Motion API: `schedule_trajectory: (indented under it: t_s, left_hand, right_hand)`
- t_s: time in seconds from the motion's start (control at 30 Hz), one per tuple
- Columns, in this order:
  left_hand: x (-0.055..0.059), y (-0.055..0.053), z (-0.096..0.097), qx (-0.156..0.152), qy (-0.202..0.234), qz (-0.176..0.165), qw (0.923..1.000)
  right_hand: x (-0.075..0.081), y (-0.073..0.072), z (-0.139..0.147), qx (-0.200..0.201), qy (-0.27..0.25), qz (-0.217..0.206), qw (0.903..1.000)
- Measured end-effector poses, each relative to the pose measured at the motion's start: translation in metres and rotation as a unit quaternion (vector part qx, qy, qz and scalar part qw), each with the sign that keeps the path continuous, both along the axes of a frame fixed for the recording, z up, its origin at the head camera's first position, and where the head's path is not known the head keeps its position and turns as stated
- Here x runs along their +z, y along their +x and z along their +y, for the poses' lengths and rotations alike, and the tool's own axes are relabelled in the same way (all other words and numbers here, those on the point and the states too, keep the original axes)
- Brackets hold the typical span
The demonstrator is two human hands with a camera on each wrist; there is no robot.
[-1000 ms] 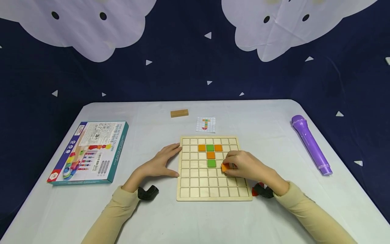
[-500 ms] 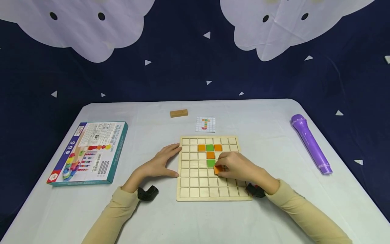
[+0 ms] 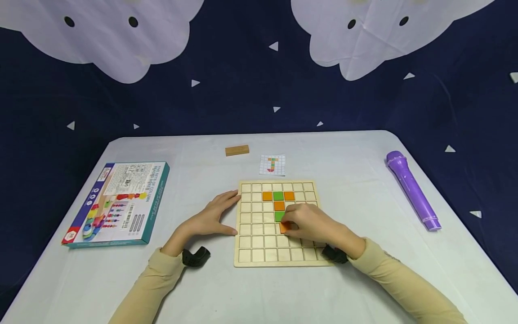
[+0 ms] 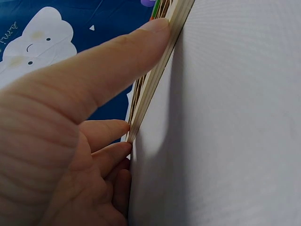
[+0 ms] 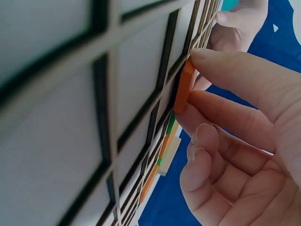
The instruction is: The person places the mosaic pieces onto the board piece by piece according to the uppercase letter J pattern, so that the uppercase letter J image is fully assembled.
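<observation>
Right hand (image 3: 309,221) pinches an orange tile (image 5: 183,92) at six o'clock from the lower green tile (image 3: 279,216); better level it before pressing. Left hand (image 3: 211,218), fingers relaxed, should steady the board (image 3: 257,255) from nine o'clock.

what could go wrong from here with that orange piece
The orange tile pinched in the right hand might catch on the ridged grid board and sit crooked rather than flat in a square.
The right hand is right beside the lower green tile, so it may nudge that piece.
The left hand touches the board's left edge, so a push there could shift the board.
</observation>
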State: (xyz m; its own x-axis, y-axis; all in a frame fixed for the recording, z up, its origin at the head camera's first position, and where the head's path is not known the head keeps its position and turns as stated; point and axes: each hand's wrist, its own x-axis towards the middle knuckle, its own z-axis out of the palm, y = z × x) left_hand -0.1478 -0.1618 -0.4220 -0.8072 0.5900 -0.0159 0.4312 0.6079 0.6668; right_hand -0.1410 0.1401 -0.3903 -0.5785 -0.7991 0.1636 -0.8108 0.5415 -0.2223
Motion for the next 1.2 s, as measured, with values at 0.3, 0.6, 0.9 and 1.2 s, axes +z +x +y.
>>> schedule_trajectory:
  t_s: [0.3, 0.6, 0.9, 1.2]
  left_hand:
    - [0.0007, -0.0001, 0.0004, 0.001, -0.002, 0.001, 1.0]
    - [0.0028, 0.0008, 0.0014, 0.002, -0.004, 0.0, 1.0]
    - [0.0024, 0.0007, 0.0017, 0.002, -0.004, 0.001, 1.0]
    - [0.0007, 0.0002, 0.0004, 0.003, -0.002, -0.004, 1.0]
  right_hand:
    - [0.0011, 0.0024, -0.0041, -0.006, 0.011, 0.009, 0.9999]
    - [0.0027, 0.0034, -0.0073, -0.01, 0.021, 0.016, 0.9996]
    - [0.0018, 0.0033, -0.0094, -0.006, 0.021, 0.013, 0.9997]
    - [0.0021, 0.0004, -0.001, 0.011, -0.028, 0.032, 0.999]
